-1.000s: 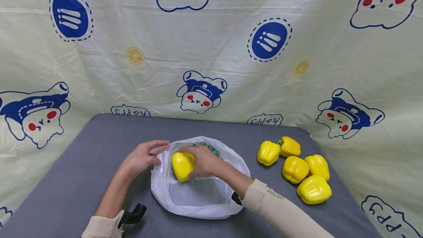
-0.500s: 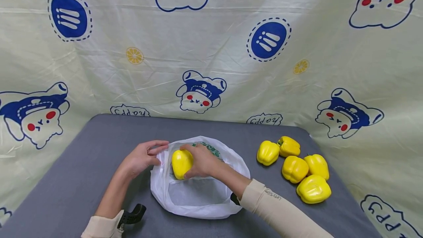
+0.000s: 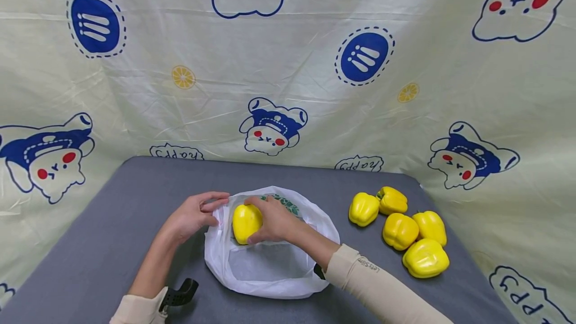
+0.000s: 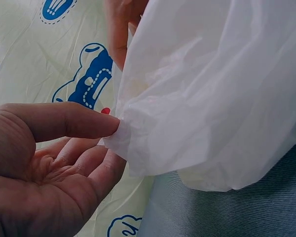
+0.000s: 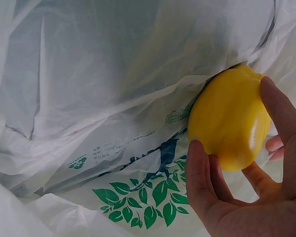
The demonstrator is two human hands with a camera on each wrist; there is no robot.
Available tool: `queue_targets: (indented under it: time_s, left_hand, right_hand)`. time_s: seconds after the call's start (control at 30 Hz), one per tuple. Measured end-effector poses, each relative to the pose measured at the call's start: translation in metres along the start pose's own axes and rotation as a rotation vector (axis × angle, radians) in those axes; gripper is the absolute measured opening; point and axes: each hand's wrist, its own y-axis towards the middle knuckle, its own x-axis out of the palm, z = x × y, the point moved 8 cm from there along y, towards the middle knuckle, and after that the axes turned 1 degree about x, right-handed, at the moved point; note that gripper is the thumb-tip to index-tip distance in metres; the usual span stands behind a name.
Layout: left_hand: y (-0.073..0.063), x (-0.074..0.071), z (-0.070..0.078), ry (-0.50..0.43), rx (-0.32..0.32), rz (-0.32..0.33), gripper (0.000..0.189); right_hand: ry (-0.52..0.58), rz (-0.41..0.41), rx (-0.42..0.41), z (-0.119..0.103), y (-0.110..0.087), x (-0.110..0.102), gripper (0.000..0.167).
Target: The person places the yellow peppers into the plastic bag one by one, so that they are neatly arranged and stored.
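Observation:
A white plastic bag (image 3: pixel 274 289) with green leaf print stands on the table, its mouth spread wide. My left hand (image 3: pixel 191 216) is at the bag's left rim; in the left wrist view its thumb and fingers (image 4: pixel 89 123) pinch the thin white edge. Inside the mouth, toward the left wall, my right hand (image 3: pixel 276 221) grips a yellow bell pepper (image 3: pixel 245 225). The right wrist view shows thumb and fingertips around the pepper (image 5: pixel 229 121), which lies close against the bag's inner wall above the printed leaves (image 5: pixel 148 202).
Several more yellow bell peppers (image 3: pixel 400 231) lie grouped on the right side of the grey table (image 3: pixel 148 194). A pale printed curtain (image 3: pixel 292 64) hangs behind it and along the sides. A black strap (image 3: pixel 182 292) sits at the left wrist.
The pepper and my right hand have shifted slightly up within the bag's mouth since the first frame. The left hand keeps its place on the rim.

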Motion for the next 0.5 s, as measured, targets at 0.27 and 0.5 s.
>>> queue_targets:
  time_s: [0.27, 0.5]
  left_hand:
    - [0.001, 0.001, 0.001, -0.008, 0.012, -0.009, 0.064]
    - [0.002, 0.001, 0.0, -0.016, 0.004, -0.008, 0.064]
  right_hand:
    - [-0.013, -0.008, -0.018, 0.001, -0.001, -0.001, 0.085]
    - [0.02, 0.01, -0.039, 0.005, -0.012, -0.014, 0.086]
